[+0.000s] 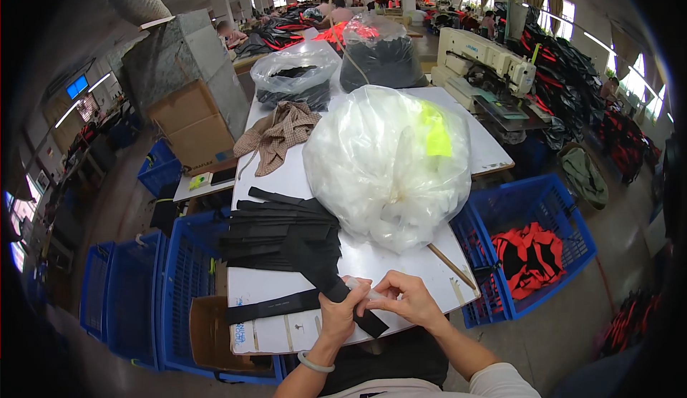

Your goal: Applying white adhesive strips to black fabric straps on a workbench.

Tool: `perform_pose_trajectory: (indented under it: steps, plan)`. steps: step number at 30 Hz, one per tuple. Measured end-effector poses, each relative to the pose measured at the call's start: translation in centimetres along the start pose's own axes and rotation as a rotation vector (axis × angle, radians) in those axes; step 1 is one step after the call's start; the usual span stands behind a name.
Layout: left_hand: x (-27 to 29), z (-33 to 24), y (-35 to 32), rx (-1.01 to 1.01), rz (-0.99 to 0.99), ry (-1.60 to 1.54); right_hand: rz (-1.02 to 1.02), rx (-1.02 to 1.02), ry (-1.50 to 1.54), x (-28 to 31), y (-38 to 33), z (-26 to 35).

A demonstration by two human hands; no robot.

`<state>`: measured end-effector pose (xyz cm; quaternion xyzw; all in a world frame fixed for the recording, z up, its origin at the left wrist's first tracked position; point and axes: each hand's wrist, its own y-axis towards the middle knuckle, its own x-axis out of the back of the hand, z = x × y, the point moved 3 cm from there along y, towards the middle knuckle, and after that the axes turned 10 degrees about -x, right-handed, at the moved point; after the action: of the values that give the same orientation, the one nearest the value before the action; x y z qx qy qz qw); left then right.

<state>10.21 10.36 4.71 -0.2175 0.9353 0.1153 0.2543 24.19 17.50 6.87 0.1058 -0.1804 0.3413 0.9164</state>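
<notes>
Near the front edge of the white table, my left hand is closed on a black fabric strip. My right hand is beside it, thumb and fingers pinched on a small whitish translucent piece that reaches across to my left thumb. What exactly that piece is cannot be made out. Another black strip lies under my left hand and sticks out toward the left edge. Just beyond, a fanned pile of black strips covers the table's left side.
A large clear plastic bag of whitish contents fills the table's middle. Behind it are a brown cloth and two bags of black pieces. A wooden stick lies right. Blue crates flank the table; a sewing machine stands back right.
</notes>
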Motion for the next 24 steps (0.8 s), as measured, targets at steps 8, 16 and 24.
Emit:
perform_pose_trajectory:
  steps: [8, 16, 24]
  plan:
    - [-0.6, -0.5, -0.7, 0.005, 0.12, 0.067, 0.17, -0.275, 0.86, -1.6, -0.5, -0.1]
    - [0.1, -1.2, 0.8, 0.068, -0.21, -0.373, 0.039, -0.145, 0.665, -1.0, -0.8, 0.3]
    - [2.4, -0.9, 3.4, 0.294, -0.433, -0.801, 0.173, 0.012, 0.144, 0.5, -0.8, 2.9]
